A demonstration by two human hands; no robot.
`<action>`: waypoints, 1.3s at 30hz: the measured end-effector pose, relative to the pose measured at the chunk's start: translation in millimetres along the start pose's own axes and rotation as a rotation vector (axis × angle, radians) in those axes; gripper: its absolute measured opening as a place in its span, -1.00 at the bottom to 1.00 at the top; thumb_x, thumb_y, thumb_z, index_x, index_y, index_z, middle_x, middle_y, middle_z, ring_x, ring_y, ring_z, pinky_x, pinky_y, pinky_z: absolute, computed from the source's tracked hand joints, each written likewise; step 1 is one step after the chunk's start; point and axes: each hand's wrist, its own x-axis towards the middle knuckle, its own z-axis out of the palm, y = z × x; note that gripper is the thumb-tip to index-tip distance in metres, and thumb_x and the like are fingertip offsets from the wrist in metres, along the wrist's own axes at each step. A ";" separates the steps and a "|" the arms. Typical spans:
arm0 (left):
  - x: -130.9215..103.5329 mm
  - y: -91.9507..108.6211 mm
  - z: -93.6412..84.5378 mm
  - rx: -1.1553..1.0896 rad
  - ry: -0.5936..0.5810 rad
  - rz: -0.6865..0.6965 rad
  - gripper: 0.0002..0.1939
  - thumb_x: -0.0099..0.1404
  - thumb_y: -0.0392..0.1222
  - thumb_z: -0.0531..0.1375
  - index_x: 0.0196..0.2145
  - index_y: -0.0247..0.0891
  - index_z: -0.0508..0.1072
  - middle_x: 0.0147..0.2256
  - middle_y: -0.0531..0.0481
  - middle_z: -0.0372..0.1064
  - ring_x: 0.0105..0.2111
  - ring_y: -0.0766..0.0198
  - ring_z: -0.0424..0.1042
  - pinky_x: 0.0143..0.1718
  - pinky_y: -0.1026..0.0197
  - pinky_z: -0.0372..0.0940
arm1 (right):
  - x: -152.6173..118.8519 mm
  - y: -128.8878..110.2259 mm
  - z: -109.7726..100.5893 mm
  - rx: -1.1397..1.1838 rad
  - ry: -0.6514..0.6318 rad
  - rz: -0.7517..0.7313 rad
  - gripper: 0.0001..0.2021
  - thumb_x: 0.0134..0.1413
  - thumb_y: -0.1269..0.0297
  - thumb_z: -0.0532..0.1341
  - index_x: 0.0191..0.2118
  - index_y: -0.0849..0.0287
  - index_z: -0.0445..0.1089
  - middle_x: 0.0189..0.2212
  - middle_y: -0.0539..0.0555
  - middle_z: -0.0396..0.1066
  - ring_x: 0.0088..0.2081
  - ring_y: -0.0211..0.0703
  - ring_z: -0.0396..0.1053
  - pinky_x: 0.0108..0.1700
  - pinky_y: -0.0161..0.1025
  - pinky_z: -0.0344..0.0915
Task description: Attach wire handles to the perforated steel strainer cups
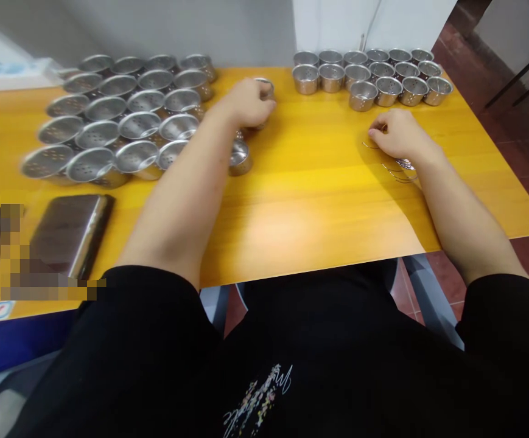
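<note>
My left hand (251, 104) reaches to the back of the table with its fingers closed on the rim of a small perforated metal cup (265, 91). Another such cup (240, 159) stands below that wrist. Over the right half of the table, my right hand (397, 135) has thumb and fingers pinched together. A thin curved metal wire (368, 145) shows at its fingertips. More bent wires (400, 177) lie under and beside the right wrist, partly hidden by it. Several larger-looking perforated cups (140, 125) stand in rows left of my left arm, some hidden behind it.
Several more perforated cups (388, 91) stand in rows at the back right of the yellow table (301, 201). A dark, shiny flat case (70, 228) lies at the left. A grey wall (246, 30) borders the table's back edge.
</note>
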 end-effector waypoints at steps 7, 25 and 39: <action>-56.5 21.1 -54.6 0.026 0.053 -0.119 -0.11 0.80 0.03 0.32 0.89 -0.22 0.20 0.85 -0.04 0.23 0.73 0.12 0.34 0.98 -0.14 0.05 | -9.2 -8.2 -2.4 -0.036 0.044 0.003 -0.53 0.74 0.16 0.30 0.49 0.16 0.76 0.52 0.43 0.71 0.57 0.56 0.59 0.72 0.42 0.41; -162.2 44.2 -58.3 0.392 -0.088 -0.242 -0.66 0.54 -0.10 0.41 0.14 -0.33 0.77 0.33 -0.47 0.70 0.63 -0.71 0.27 0.67 -0.76 0.11 | 100.6 -257.2 35.0 -0.062 -0.142 -0.226 -0.93 0.90 0.35 0.31 0.26 0.21 0.50 0.73 0.29 0.51 0.79 0.28 0.35 0.92 0.33 0.14; -151.6 46.0 -28.9 0.167 -0.089 -0.121 -0.73 0.48 0.08 0.38 -0.06 -0.07 0.82 0.09 -0.33 0.78 0.37 -0.55 0.61 0.56 -0.64 0.26 | 28.9 -164.2 17.2 -0.153 -0.169 -0.484 -0.87 0.54 0.23 0.41 0.04 -0.06 0.75 0.12 0.19 0.86 0.31 0.46 0.70 0.38 0.35 0.57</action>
